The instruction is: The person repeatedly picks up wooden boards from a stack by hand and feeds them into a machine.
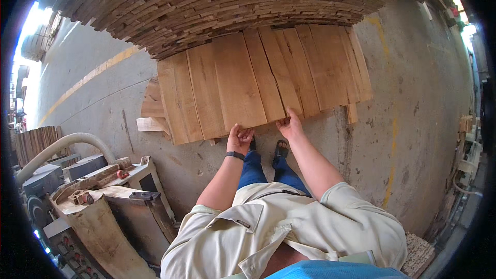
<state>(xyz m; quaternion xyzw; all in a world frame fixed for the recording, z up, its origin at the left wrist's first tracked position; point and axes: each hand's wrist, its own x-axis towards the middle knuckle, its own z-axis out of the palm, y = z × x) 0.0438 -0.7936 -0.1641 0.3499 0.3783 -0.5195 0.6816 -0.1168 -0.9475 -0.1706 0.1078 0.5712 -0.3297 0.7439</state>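
The grey floor [429, 82] (yellow lines [114, 60] left and right) carries stacked planks [237, 80] far, a machine [95, 217] near left.

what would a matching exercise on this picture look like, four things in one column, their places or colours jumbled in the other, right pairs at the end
Things
1. dark wristband
2. pale hose
3. row of flat boards
4. jeans

Places and colours
A. blue, seen between the forearms
B. side by side, with the left hand and right hand at the near edge
C. around the left wrist
D. curving in an arch by the machine at lower left

Right pairs: 1-C, 2-D, 3-B, 4-A
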